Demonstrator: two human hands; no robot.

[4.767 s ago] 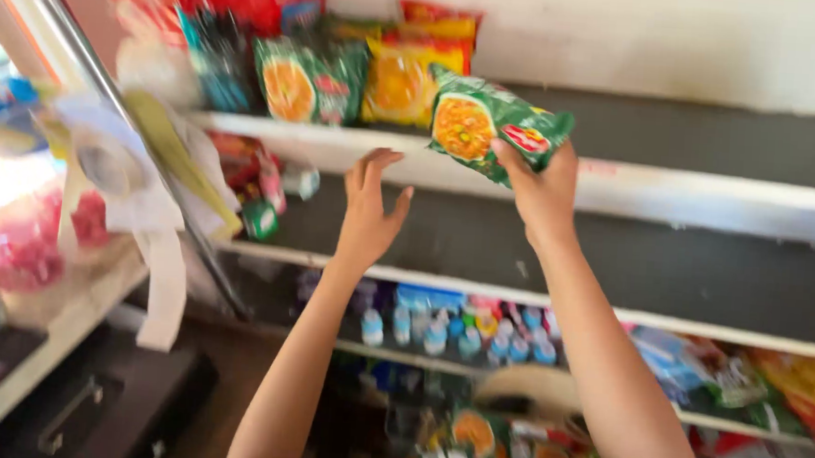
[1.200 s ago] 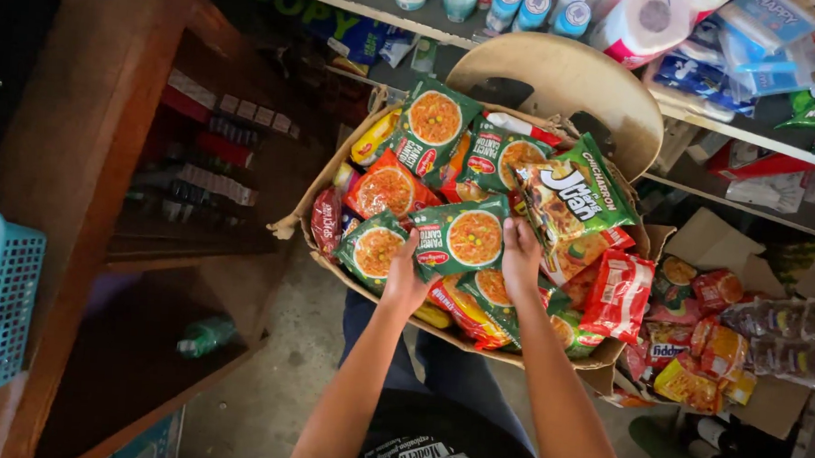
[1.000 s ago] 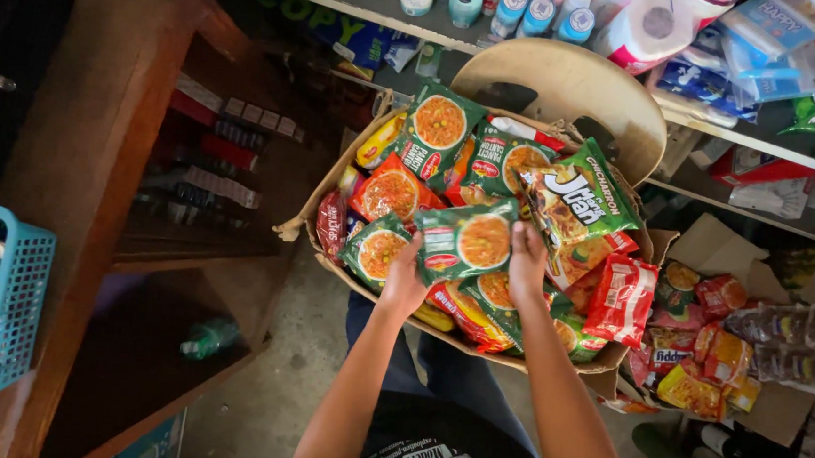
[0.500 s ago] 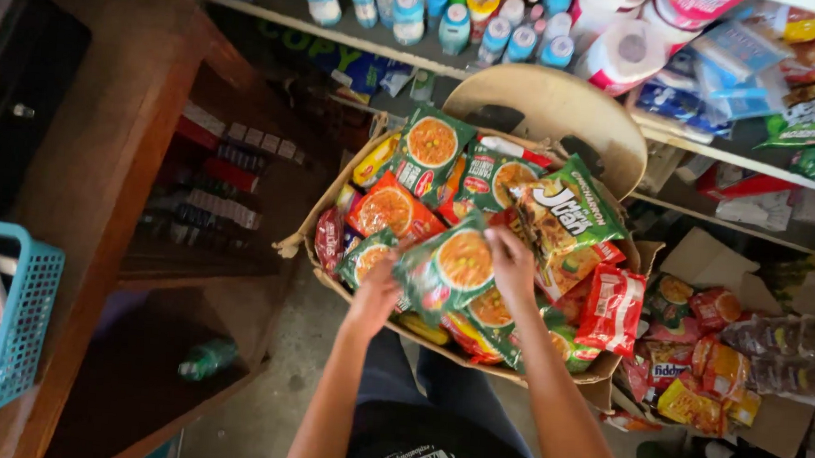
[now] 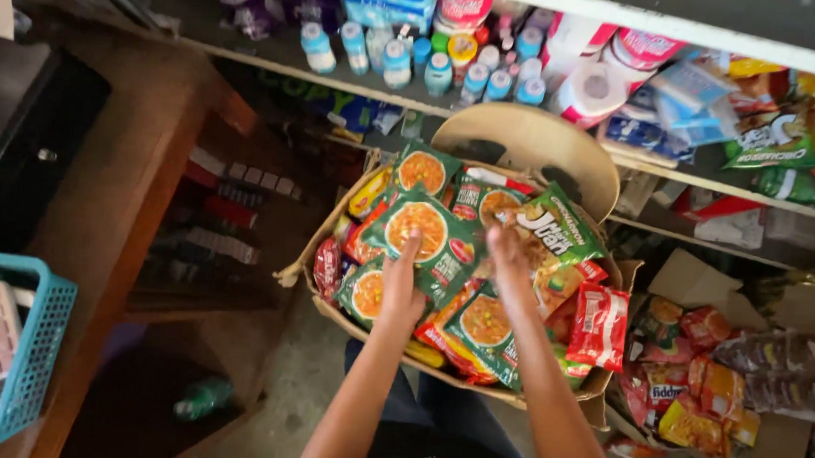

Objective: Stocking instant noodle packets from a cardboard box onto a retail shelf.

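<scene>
The fingers of the left hand are curling around the lower edge of a green plastic noodle packet with a round orange picture on its front, gripping it and holding it tilted just above the other packets. The right hand is blurring in the picture, so whether its fingers are open or closed cannot be told; it is hovering beside the lifted packet's right edge, over a larger green snack bag with white lettering.

Both hands are working over an open brown cardboard box that is sitting in front of the person and brimming with similar green and red packets. Another green packet with an orange circle is lying just under the right wrist, and a red plastic packet is leaning at the box's right side. A rounded tan seat back is rising behind the box.

Further out, a shelf is carrying a row of small bottles with blue caps and white paper rolls. To the right, loose snack packets are lying on flattened cardboard. To the left, a brown wooden cabinet is standing, and a blue plastic basket is sitting at the near left edge.
</scene>
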